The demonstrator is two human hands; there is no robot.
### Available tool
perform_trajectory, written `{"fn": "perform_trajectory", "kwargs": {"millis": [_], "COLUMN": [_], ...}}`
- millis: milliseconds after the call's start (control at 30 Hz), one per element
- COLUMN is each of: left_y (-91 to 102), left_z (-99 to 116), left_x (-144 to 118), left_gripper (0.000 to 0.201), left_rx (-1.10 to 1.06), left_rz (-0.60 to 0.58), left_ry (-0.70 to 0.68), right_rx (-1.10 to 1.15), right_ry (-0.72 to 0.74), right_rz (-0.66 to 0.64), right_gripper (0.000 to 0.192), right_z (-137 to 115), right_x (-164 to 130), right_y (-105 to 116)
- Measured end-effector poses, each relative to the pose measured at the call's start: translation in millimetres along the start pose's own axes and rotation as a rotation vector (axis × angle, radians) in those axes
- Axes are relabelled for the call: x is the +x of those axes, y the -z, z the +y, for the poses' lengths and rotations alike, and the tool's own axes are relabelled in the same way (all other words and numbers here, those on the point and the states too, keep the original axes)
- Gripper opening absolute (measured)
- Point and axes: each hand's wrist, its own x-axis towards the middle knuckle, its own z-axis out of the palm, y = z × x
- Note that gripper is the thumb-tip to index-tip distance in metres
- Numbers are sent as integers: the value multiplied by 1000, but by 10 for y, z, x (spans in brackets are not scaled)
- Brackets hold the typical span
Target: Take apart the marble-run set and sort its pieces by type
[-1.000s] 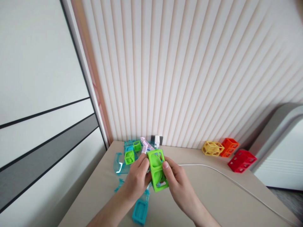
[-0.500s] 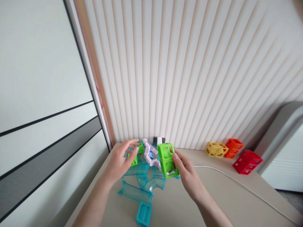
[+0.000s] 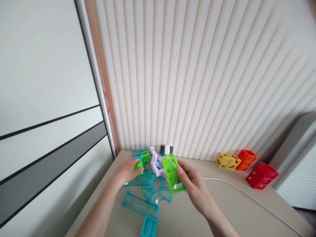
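My right hand point(image 3: 195, 179) grips a bright green hollow piece point(image 3: 171, 168) made of two joined open-sided block frames, held tilted above the table. On the left, my left hand point(image 3: 127, 171) has its fingers and thumb closed around a small green block point(image 3: 138, 165); my fingers partly cover it. Just past that block sits another green block point(image 3: 145, 156) among translucent blue pieces. Between my hands lies a pale lilac zigzag piece point(image 3: 155, 164), partly behind the held green one. Closer to me are translucent blue track pieces point(image 3: 140, 204) and a blue block point(image 3: 149, 226).
At the right back stand a yellow block frame point(image 3: 227, 161), an orange block point(image 3: 247, 160) and a red block point(image 3: 262, 175). A white cable point(image 3: 232, 184) runs across the table point(image 3: 209, 204). A ribbed white wall panel point(image 3: 172, 82) rises behind; a black-and-white object point(image 3: 167, 149) rests against it.
My left hand has lowered and closed on the small green block. The green piece in my right hand has tilted and come slightly down. The view has shifted a little.
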Motion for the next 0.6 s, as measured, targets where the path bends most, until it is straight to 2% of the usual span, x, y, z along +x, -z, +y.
{"fn": "perform_trajectory", "kwargs": {"millis": [367, 467, 600], "left_y": [-196, -240, -269], "left_z": [207, 257, 280], "left_x": [76, 75, 95], "left_gripper": [70, 65, 46], "left_rx": [96, 129, 172], "left_rz": [12, 24, 38], "left_ry": [129, 138, 196], "right_rx": [18, 17, 30], "right_ry": [18, 25, 26], "right_rz": [30, 37, 39], "right_gripper": [55, 55, 55], "right_z": [1, -1, 0], "right_x": [-13, -17, -11], "right_y": [12, 33, 44]}}
